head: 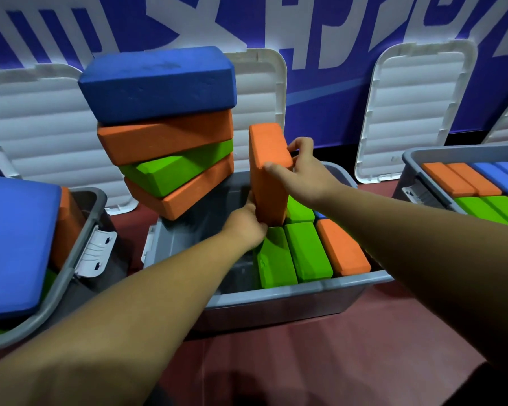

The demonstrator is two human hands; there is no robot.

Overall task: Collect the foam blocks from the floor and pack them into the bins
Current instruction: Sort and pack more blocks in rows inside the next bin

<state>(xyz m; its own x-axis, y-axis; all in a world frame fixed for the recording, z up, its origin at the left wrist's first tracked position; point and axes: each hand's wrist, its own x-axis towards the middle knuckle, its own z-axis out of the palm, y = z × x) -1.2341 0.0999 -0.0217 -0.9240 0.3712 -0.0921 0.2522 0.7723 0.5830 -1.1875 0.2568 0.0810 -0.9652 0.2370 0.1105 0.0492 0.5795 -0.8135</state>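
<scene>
Both hands are gripping an upright orange block (269,174) at centre frame: left hand (247,225) low, right hand (305,171) high, over the grey bin (276,294)

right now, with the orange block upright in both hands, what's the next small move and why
Probably lower the orange block straight down into the middle bin, against the back green block. The left hand and right hand hold it upright over that spot, and the bin floor beside the packed blocks looks bare.
</scene>
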